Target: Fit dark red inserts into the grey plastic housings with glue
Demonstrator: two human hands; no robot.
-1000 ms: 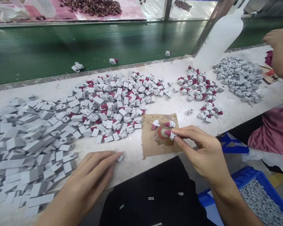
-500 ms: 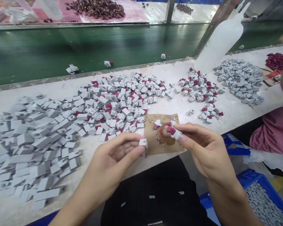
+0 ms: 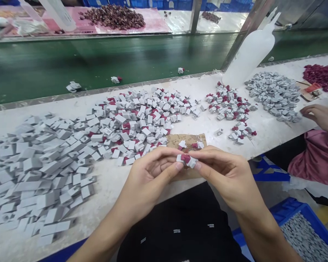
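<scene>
My left hand [image 3: 153, 174] pinches a small grey plastic block [image 3: 179, 158] between thumb and fingertips. Against it, my right hand [image 3: 226, 171] grips a grey-and-maroon plastic piece [image 3: 190, 162]; the two parts touch, the maroon portion lying between the grey ends. Just behind my fingertips, two more grey-and-maroon pieces [image 3: 182, 144] rest on a brown cardboard sheet [image 3: 177, 138], whose wet patch is mostly covered by my hands. To the left spreads a big heap of grey blocks [image 3: 43, 171], merging into a heap of grey blocks with maroon inserts [image 3: 136, 120].
Behind the table runs a green conveyor belt [image 3: 98, 58] with a few pieces on it. A white squeeze bottle [image 3: 248, 51] leans by a metal post. Rightward lie smaller piles [image 3: 273, 94] and a co-worker's hand [image 3: 322, 116]. A blue crate [image 3: 287, 211] stands low right.
My hands have come together, bringing the grey block against the grey-and-maroon piece. Pieces on the belt have shifted left in view. The co-worker's hand has moved down to the table edge.
</scene>
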